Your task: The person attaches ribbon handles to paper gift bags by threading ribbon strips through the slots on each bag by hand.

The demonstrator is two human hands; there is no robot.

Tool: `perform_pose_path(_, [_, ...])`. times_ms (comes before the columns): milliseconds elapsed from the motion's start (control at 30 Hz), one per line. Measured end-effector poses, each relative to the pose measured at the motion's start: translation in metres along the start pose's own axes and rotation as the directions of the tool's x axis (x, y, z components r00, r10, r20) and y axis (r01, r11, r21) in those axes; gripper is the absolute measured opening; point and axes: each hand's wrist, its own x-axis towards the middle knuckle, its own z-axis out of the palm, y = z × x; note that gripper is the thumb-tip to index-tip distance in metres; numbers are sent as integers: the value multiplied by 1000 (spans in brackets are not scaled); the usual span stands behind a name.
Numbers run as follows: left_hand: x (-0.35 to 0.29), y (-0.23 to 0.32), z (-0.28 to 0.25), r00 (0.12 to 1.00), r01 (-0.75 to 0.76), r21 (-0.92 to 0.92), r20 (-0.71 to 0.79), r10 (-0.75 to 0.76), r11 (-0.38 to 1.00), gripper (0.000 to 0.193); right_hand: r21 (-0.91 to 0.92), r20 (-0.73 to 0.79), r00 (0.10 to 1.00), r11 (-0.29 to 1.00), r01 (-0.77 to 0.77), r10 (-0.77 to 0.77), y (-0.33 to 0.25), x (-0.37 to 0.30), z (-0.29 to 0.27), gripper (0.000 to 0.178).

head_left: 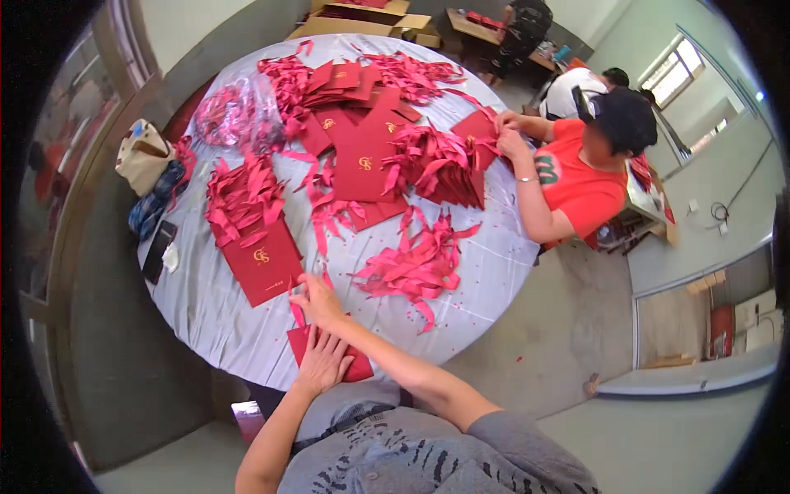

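Note:
A red paper gift bag (359, 367) lies at the near edge of the round table. My left hand (324, 361) rests flat on it with fingers stretched out, pressing it down. Just beyond, my right hand (319, 303) is pinched closed on a pink ribbon (298, 314) that runs up from the bag's top edge; the fingertips partly hide the ribbon. To the left of that hand is a stack of red bags (262, 262) with pink ribbon handles heaped over its far end. A loose pile of pink ribbons (415, 262) is spread to the right.
Red bags (362, 160) and ribbons fill the table's middle, beside a clear plastic bag of ribbons (239, 114). A phone (159, 251) and cloth bag (145, 155) sit at the left edge. A co-worker in red (576, 177) handles a bag at right; cardboard boxes (354, 23) stand behind.

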Motion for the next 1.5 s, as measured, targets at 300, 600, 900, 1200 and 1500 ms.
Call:
perform_pose_path(300, [27, 3, -22, 910, 86, -129, -393, -131, 988, 45, 874, -420, 862, 131, 469, -282, -108, -5, -356, 26])
perform_pose_path(600, [42, 1, -33, 929, 205, -110, -290, -229, 973, 21, -243, 128, 982, 956, 164, -136, -7, -23, -202, 19])
perform_pose_path(900, [23, 29, -80, 891, 258, -242, -314, -327, 935, 20, -490, 116, 955, 821, 293, -272, 23, -11, -169, 13])
perform_pose_path(1200, [9, 25, -141, 773, 103, -610, -447, -449, 785, 9, -223, -152, 934, 932, 287, -324, -74, 6, -230, 12])
perform_pose_path(1500, [-61, -69, -72, 661, -34, -857, -405, -631, 514, 35, 146, -744, 510, 640, 755, -432, -226, -14, -315, 12])
